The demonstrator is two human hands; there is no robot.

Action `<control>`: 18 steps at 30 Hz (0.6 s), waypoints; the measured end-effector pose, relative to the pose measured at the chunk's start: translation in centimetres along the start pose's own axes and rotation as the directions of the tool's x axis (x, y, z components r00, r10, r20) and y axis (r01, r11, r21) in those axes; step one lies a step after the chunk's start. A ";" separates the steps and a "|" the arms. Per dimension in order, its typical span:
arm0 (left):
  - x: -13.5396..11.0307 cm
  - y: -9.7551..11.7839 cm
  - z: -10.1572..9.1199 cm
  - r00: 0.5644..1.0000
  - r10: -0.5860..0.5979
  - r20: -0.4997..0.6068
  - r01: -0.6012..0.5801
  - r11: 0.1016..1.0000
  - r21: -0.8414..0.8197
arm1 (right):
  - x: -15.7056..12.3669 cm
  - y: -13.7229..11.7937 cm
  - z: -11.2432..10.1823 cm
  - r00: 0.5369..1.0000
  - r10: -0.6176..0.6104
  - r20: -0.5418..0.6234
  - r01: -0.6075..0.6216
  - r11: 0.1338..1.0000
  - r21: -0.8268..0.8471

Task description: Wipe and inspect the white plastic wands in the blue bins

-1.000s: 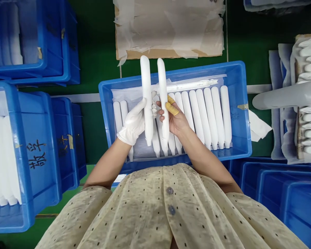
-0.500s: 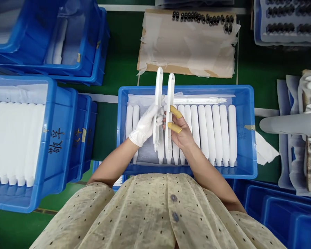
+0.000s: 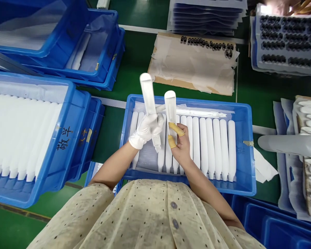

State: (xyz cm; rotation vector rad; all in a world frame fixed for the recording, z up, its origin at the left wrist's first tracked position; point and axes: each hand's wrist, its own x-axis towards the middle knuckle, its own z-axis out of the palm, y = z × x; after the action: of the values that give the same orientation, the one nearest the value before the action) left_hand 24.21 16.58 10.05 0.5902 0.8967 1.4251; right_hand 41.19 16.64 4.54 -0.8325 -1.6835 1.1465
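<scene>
My left hand [image 3: 147,129], in a white glove, is closed around a long white plastic shell [image 3: 148,93] with a rounded top and a narrow lower end. Its hollow side faces me and it leans to the left. My right hand [image 3: 180,141], with yellow finger cots on the thumb and a finger, grips a second white plastic shell [image 3: 170,103], also hollow side toward me and nearly upright. The two shells are apart. Both hands are above a blue bin [image 3: 189,186] holding a row of similar white pieces [image 3: 203,148]; one more piece [image 3: 200,113] lies crosswise at the back.
Stacked blue bins [image 3: 75,128] with white pieces stand at the left, more [image 3: 103,45] behind them. A covered cardboard sheet [image 3: 194,69] bears small black parts [image 3: 203,43]. A tray of black parts [image 3: 287,45] is at the back right. A grey rounded bar [image 3: 290,146] juts in from the right.
Both shells have turned from edge-on to show their hollow insides. The left one has tilted leftward, and the gap between their tops has widened. The camera view has shifted.
</scene>
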 end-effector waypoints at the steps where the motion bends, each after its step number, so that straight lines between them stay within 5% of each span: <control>1: 0.1 0.5 0.1 0.997 0.057 -0.046 -0.056 0.998 0.020 | 0.0 -0.1 0.0 1.000 -0.028 0.002 0.028 0.999 -0.027; 6: 0.4 3.4 0.8 0.953 0.220 -0.208 -0.189 0.969 0.158 | -0.2 -0.2 0.4 0.999 -0.039 -0.012 0.038 0.997 -0.070; 11: -1.1 2.5 -0.6 0.943 0.054 -0.328 -0.009 0.991 0.137 | 0.0 -0.2 0.4 0.958 0.285 -0.039 -0.273 0.943 0.188; 14: -3.3 0.5 -1.5 0.967 -0.091 -0.239 0.123 0.985 0.124 | 1.0 -1.0 0.0 0.916 0.396 -0.066 -0.358 0.881 0.309; 18: -6.3 -1.0 -0.6 0.992 -0.128 0.006 0.124 0.974 0.189 | 3.7 -3.6 -0.9 0.888 0.431 -0.162 -0.321 0.832 0.452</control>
State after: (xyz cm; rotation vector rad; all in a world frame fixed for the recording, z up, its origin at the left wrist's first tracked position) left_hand 24.82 10.23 9.97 0.6746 1.0435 1.2269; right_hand 40.58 18.92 9.20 -1.0151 -1.0237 1.5275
